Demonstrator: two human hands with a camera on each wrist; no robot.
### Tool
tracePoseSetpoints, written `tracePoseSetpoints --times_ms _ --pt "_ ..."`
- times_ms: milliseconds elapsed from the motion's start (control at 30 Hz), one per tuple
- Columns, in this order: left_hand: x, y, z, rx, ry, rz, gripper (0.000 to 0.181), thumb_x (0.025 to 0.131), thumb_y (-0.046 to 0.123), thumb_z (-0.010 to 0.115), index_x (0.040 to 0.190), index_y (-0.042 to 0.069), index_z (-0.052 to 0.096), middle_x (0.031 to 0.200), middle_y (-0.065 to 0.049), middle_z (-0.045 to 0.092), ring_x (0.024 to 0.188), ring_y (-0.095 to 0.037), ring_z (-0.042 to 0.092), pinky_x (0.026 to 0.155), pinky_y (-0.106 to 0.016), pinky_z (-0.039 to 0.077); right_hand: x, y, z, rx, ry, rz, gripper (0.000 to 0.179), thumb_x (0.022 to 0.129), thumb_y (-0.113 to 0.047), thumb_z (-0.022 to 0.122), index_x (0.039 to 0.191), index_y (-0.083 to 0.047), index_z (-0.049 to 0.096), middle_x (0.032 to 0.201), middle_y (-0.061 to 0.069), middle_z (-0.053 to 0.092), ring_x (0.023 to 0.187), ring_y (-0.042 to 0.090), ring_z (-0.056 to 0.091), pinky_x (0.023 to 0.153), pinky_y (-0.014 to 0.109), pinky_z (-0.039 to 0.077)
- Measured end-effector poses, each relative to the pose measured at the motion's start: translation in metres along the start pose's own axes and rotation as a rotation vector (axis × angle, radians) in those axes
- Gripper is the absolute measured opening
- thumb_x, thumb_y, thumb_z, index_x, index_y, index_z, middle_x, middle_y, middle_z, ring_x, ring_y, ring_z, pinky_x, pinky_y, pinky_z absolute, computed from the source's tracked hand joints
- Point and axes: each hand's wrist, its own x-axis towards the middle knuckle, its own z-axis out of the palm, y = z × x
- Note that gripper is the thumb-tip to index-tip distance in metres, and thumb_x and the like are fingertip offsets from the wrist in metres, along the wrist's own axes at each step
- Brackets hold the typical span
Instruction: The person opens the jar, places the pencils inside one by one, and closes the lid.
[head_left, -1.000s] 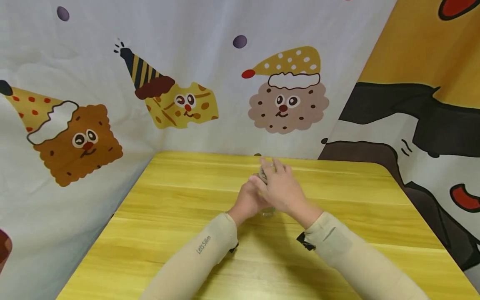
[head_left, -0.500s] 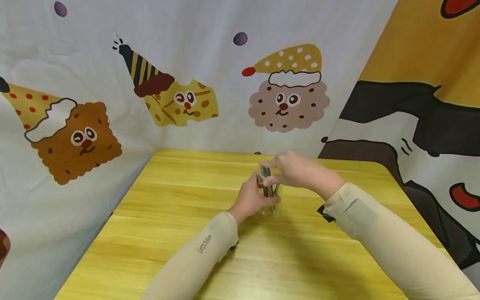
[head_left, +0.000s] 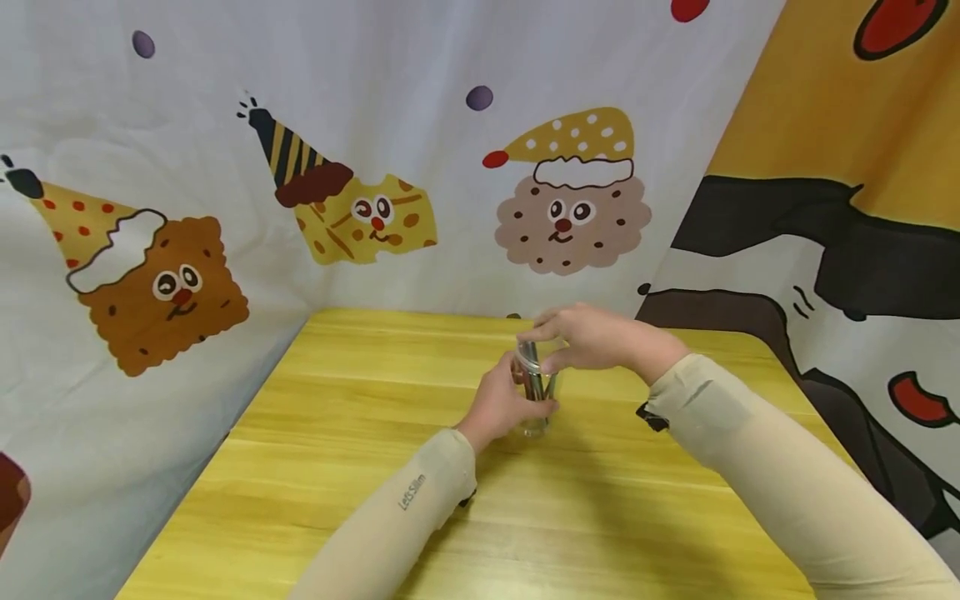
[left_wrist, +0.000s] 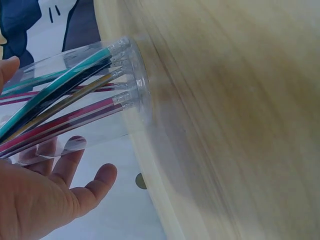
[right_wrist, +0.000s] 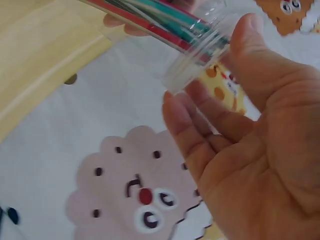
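A clear cylindrical jar (head_left: 535, 428) stands on the table in the head view. Slim coloured pen-like sticks (left_wrist: 75, 118), teal, red, gold and dark, fill it, their clear ends down at the jar's base. My left hand (head_left: 501, 402) grips the jar's side from the left, thumb across the near face. At the top, my right hand (head_left: 596, 337) has its thumb and fingers around the clear lid (right_wrist: 182, 75). The right wrist view shows fingertips right at the lid's edge, with the thumb on the opposite side.
The wood-grain table (head_left: 360, 500) reaches back to a white cloth (head_left: 450, 283) printed with cartoon biscuits and cheese. More printed cloth (head_left: 750, 275) hangs along the right side.
My right hand has turned and shifted from over the jar's top to its upper right side, exposing the sticks. The left hand keeps its hold on the jar.
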Motion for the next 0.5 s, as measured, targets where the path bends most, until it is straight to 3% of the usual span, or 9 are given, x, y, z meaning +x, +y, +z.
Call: tracePoseSetpoints --times_ms 133,167,233,300,367,400,500 --pt "0.005 -0.003 -0.002 0.010 0.004 0.038 0.081 0.086 0.035 0.093 0.152 0.020 0.048 0.144 -0.002 0.060 0.132 -0.030 0.061 0.106 -0.052 0.056 0.007 -0.008 0.001 -0.061 -0.033 0.069 0.063 0.104 -0.039 0.071 0.161 -0.024 0.048 0.147 0.021 0.065 0.111 0.030 0.073 0.102 0.049 0.058" --pt "0.007 -0.004 -0.004 0.016 0.009 0.046 0.081 0.086 0.034 0.092 0.152 0.021 0.048 0.146 -0.002 0.060 0.132 -0.031 0.060 0.106 -0.052 0.056 0.010 -0.009 0.001 -0.071 -0.038 0.081 0.064 0.105 -0.041 0.070 0.162 -0.024 0.047 0.136 0.021 0.072 0.099 0.025 0.074 0.097 0.046 0.059" --pt "0.009 -0.007 -0.006 0.032 0.015 0.055 0.082 0.086 0.032 0.093 0.154 0.024 0.047 0.149 0.000 0.059 0.133 -0.031 0.060 0.107 -0.052 0.056 0.014 -0.010 0.004 -0.067 -0.045 0.099 0.066 0.106 -0.045 0.067 0.163 -0.024 0.043 0.110 0.020 0.077 0.073 0.016 0.065 0.085 0.040 0.058" --pt "0.011 -0.009 -0.007 0.038 0.008 0.052 0.083 0.085 0.033 0.093 0.154 0.026 0.047 0.151 0.001 0.058 0.134 -0.032 0.059 0.108 -0.052 0.055 0.015 -0.009 0.008 -0.054 -0.036 0.109 0.066 0.106 -0.047 0.065 0.164 -0.024 0.042 0.091 0.017 0.074 0.063 0.014 0.057 0.079 0.038 0.057" --pt "0.011 -0.010 -0.009 0.042 -0.001 0.037 0.084 0.084 0.036 0.094 0.153 0.028 0.046 0.154 0.001 0.056 0.139 -0.033 0.058 0.111 -0.053 0.053 0.015 -0.005 0.011 -0.038 -0.015 0.104 0.067 0.106 -0.049 0.064 0.164 -0.025 0.042 0.094 0.018 0.075 0.068 0.015 0.060 0.082 0.040 0.058" --pt "0.012 -0.011 -0.010 0.046 -0.008 0.028 0.087 0.083 0.039 0.095 0.153 0.028 0.045 0.156 0.000 0.055 0.142 -0.034 0.056 0.113 -0.054 0.052 0.014 -0.002 0.013 -0.016 0.000 0.103 0.067 0.106 -0.050 0.063 0.165 -0.026 0.041 0.104 0.019 0.076 0.073 0.016 0.064 0.086 0.043 0.059" --pt "0.011 -0.012 -0.012 0.056 -0.032 -0.002 0.104 0.077 0.048 0.096 0.160 0.023 0.038 0.165 -0.004 0.047 0.151 -0.037 0.048 0.119 -0.058 0.046 0.007 0.011 0.017 0.050 0.062 0.118 0.067 0.106 -0.053 0.061 0.166 -0.033 0.038 0.144 0.018 0.068 0.113 0.029 0.074 0.107 0.055 0.055"
